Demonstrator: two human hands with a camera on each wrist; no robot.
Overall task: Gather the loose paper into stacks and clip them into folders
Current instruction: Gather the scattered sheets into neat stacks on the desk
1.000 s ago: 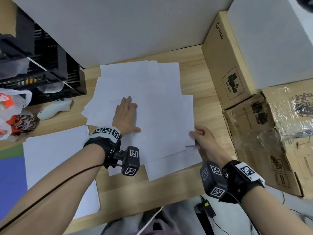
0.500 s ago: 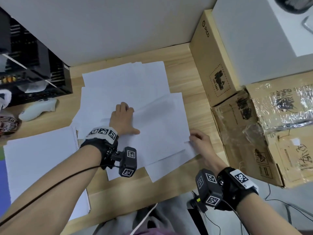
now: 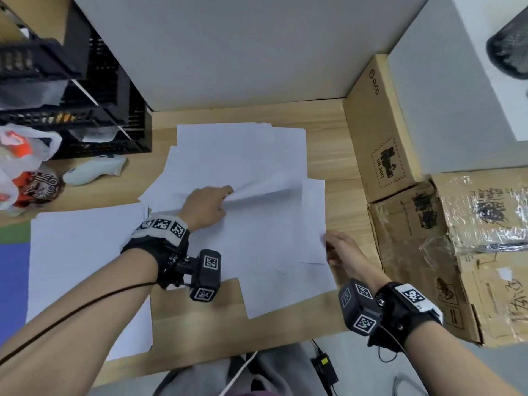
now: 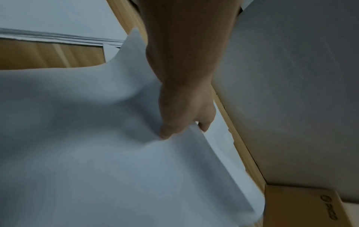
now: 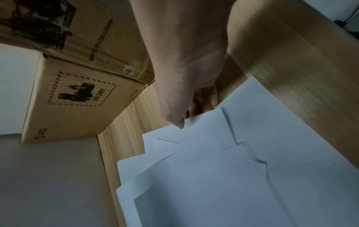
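Loose white sheets (image 3: 243, 167) lie fanned over the middle of the wooden desk (image 3: 200, 310). My left hand (image 3: 224, 200) sits on the pile and pinches one sheet, which buckles into a ridge toward the right. In the left wrist view the left hand (image 4: 184, 130) has its thumb on top and its fingers under that sheet (image 4: 97, 153). My right hand (image 3: 328, 244) is at the pile's right edge. The right wrist view shows the right hand (image 5: 192, 113) pinching a sheet's corner (image 5: 209, 126). A squared white stack (image 3: 85, 252) lies at the left, partly on a blue folder (image 3: 14, 281).
Cardboard boxes (image 3: 380, 132) (image 3: 428, 252) line the desk's right side close to my right hand. A black mesh organizer (image 3: 94, 110), a plastic bag (image 3: 23, 172) and a white handheld device (image 3: 94, 170) sit at the back left. A white partition (image 3: 228, 52) closes the back.
My left hand was flat on the pile; now it has curled and pinched a sheet, raising a ridge in it. My right hand has stayed at the right edge.
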